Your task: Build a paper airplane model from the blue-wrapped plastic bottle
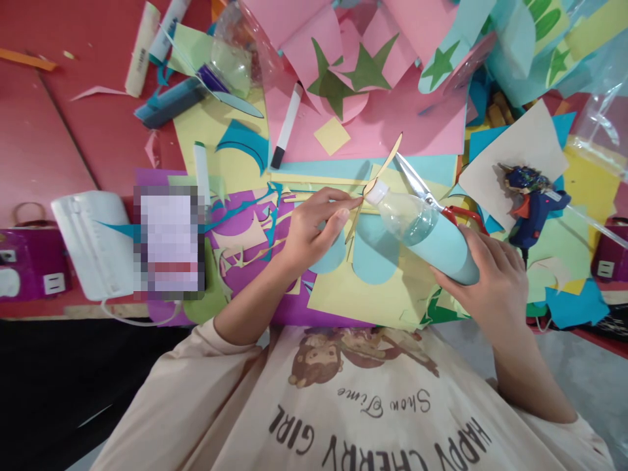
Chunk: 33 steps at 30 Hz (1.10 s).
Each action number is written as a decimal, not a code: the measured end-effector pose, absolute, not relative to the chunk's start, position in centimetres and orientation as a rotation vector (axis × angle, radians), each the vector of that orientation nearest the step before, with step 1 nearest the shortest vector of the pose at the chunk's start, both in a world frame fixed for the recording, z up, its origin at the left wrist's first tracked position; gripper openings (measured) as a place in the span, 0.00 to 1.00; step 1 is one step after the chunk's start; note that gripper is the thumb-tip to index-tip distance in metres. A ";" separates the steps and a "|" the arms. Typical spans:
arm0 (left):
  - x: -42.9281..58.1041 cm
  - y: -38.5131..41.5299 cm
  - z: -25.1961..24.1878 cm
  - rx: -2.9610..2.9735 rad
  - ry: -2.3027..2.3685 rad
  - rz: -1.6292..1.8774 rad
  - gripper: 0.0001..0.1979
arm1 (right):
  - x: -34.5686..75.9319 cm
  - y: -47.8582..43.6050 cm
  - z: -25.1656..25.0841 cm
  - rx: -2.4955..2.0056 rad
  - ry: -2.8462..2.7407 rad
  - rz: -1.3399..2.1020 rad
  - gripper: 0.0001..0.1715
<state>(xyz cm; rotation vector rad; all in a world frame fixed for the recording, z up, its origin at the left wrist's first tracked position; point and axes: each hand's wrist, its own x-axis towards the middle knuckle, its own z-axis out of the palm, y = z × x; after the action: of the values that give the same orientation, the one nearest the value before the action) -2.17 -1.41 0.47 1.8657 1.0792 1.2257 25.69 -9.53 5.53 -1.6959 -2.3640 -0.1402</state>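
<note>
My right hand (490, 275) is wrapped round a clear plastic bottle (422, 229) whose lower part is covered in light blue paper. The bottle lies tilted, its white cap (377, 193) pointing left. My left hand (314, 226) pinches a thin tan paper strip (380, 167) at the bottle's neck, fingers pressed together by the cap. Light blue half-round paper pieces (373, 252) lie under both hands on yellow paper.
Red-handled scissors (436, 196) lie just behind the bottle. A blue glue gun (532, 199) rests on beige paper at the right. Markers (287, 124), pink sheets with green stars (338, 75) and many paper scraps cover the red table (59, 144). A white case (91, 242) sits at the left.
</note>
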 end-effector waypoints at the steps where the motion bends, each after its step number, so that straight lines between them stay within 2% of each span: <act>1: -2.2 -1.5 0.5 1.862 1.097 1.222 0.19 | 25.7 -9.6 5.5 -1.697 -2.363 -0.139 0.37; 17: -2.0 -2.0 0.6 1.944 1.105 1.197 0.17 | 25.4 -9.6 5.5 -1.692 -2.386 -0.219 0.35; 25: -1.8 -2.0 0.1 2.005 1.153 1.129 0.20 | 25.3 -9.8 5.4 -1.705 -2.371 -0.205 0.36; 33: -1.8 -2.2 0.1 1.900 1.044 1.197 0.19 | 25.2 -9.9 5.3 -1.667 -2.385 -0.274 0.35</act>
<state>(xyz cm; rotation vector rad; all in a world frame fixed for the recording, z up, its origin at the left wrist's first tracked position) -1.79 -2.22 0.10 1.9000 1.0438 1.1973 25.16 -9.93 5.33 -1.6674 -2.3847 -0.2744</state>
